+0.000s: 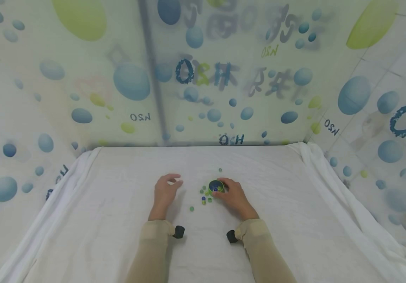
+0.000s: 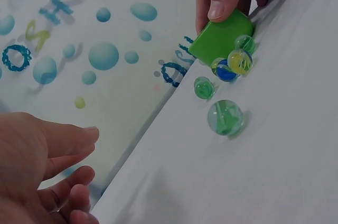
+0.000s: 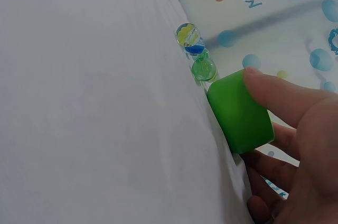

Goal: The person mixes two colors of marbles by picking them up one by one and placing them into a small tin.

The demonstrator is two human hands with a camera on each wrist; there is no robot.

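Observation:
My right hand [image 1: 237,197] holds a small green cup [image 3: 238,114] on the white cloth, thumb on one side and fingers on the other. From above, the cup's inside looks dark blue, with something yellowish in it that is too small to make out. Several glass marbles lie close to the cup's left side, among them a yellow-swirled marble [image 2: 240,62] and a blue one [image 2: 226,72]. Nearer my left hand [image 1: 164,194] is a green-swirled marble [image 2: 226,118]. That hand hovers left of the marbles, fingers loosely bent, holding nothing.
A white cloth [image 1: 125,243] covers the table, bunched along both side edges. One marble [image 1: 220,170] lies beyond the cup. Behind stands a pale curtain [image 1: 195,129] printed with blue and green bubbles. A black wrist device [image 1: 179,232] sits at the left cuff.

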